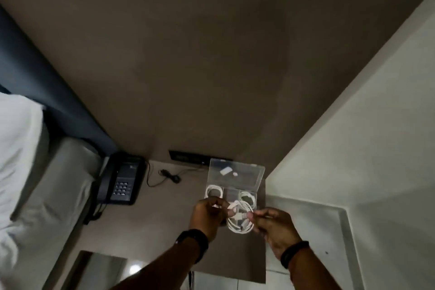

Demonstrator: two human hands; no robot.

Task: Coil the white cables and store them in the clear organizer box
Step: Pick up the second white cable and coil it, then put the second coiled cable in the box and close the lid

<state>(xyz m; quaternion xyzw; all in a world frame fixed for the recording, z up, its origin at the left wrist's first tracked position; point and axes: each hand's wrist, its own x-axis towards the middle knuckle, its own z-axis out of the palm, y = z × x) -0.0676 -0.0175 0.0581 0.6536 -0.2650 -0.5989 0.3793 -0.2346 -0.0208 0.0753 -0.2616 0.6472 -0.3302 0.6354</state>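
A clear organizer box (235, 175) stands on the bedside table with its lid raised at the back. One coiled white cable (213, 190) lies in its left compartment, and another coiled white cable (247, 196) in its right. Just in front of the box, my left hand (208, 215) and my right hand (274, 226) hold a third coiled white cable (240, 219) between them. The left hand pinches the coil's left side and the right hand pinches a connector end at its right.
A dark telephone (122, 181) sits at the table's left, with a thin black cord (164, 175) beside it. A dark wall panel (188, 157) runs behind the box. A bed with white sheets (35, 172) lies at the left, a white wall (364, 148) at the right.
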